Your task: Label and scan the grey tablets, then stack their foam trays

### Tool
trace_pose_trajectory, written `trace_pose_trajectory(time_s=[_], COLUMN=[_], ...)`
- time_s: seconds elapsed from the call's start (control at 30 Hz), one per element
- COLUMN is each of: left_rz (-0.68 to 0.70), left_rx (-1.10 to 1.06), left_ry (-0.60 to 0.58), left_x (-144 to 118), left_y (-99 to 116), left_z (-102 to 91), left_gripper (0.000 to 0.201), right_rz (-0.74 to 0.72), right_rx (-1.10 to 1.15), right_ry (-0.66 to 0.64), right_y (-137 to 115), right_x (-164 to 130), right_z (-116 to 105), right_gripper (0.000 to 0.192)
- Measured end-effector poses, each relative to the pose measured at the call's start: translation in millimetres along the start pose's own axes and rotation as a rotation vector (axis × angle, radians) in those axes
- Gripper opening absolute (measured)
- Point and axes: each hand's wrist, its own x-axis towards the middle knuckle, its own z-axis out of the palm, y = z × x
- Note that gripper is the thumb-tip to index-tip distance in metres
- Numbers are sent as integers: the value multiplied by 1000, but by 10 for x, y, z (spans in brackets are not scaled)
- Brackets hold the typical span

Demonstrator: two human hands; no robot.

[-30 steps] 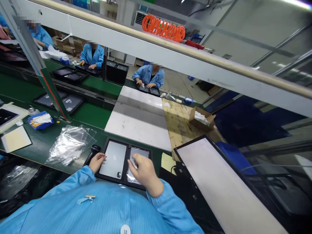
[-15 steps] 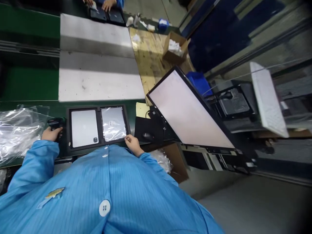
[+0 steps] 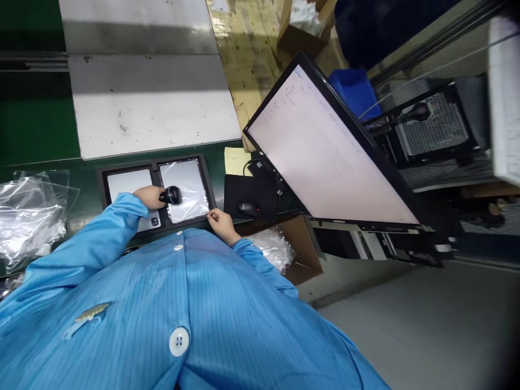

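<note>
While the left hand [image 3: 149, 197] has its grip wrapped round a black handheld scanner [image 3: 174, 195], the scanner's head hangs over the left part of a film-wrapped tablet [image 3: 189, 176] in the right compartment of a black tray [image 3: 209, 187]. A silver tablet [image 3: 129, 180] lies in the left compartment, partly hidden by the left hand and its blue sleeve [image 3: 101, 233]. At the tray's near right corner is the right hand [image 3: 222, 226], its fingertips bunched together; I cannot tell whether that grip is closed on the film, on the rim or on nothing. The tray lies on a green tabletop [image 3: 90, 195], with clear plastic bags [image 3: 30, 216] to its left and a white board [image 3: 154, 111] beyond it. To the right, a mouse [image 3: 248, 208] rests on a black mat [image 3: 233, 189], near a large monitor [image 3: 317, 146]
</note>
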Motion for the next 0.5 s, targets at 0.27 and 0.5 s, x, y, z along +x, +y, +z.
trace_pose_trajectory(time_s=[0.27,0.5], left_rz=[3,13], left_rx=[-24,18], left_ry=[22,13], left_x=[1,-38], left_y=[-147,-86], left_z=[-54,-73], left_gripper=[54,53], right_rz=[287,316], right_rx=[78,67], right_ry=[49,172], right_y=[33,-27], right_x=[11,57], right_z=[159,201], right_gripper=[27,27])
